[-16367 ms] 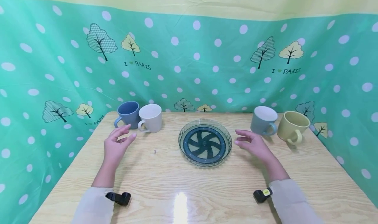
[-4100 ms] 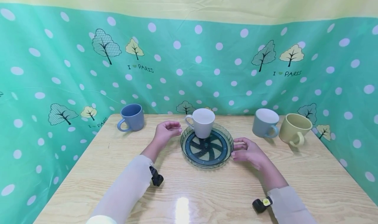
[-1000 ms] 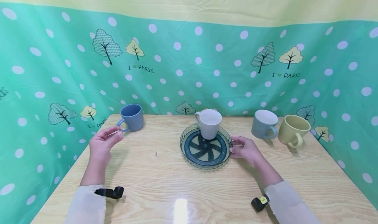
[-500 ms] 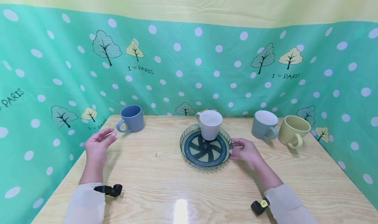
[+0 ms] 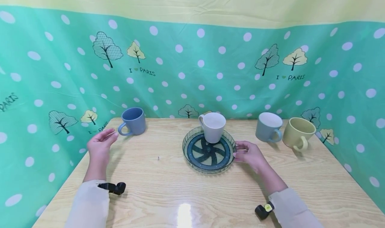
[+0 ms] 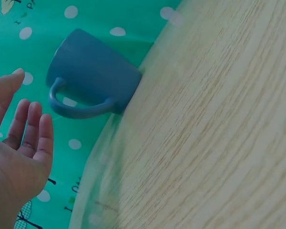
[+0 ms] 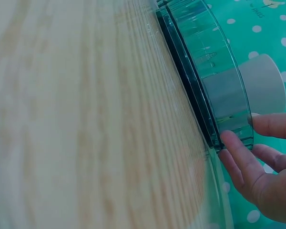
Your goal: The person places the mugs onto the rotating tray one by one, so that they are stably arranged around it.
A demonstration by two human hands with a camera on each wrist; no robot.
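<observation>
A glossy wooden table (image 5: 168,184), walled by green dotted cloth (image 5: 186,71), bears a clear round tray (image 5: 197,161) at centre, a white mug (image 5: 212,127) on its far part. The right hand (image 5: 249,152) touches the tray's right rim, fingers lightly bent. The left hand (image 5: 100,144) hovers open near a blue mug (image 5: 132,121). That ceramic mug is probably stiff, smooth and breakable; take it by the handle.

A light wooden table with visible grain (image 5: 192,194) fills the foreground, a glare spot near its front edge. Behind and beside the table hangs a teal cloth with white dots and small trees (image 5: 192,74), topped by a pale yellow band (image 5: 192,4).
</observation>
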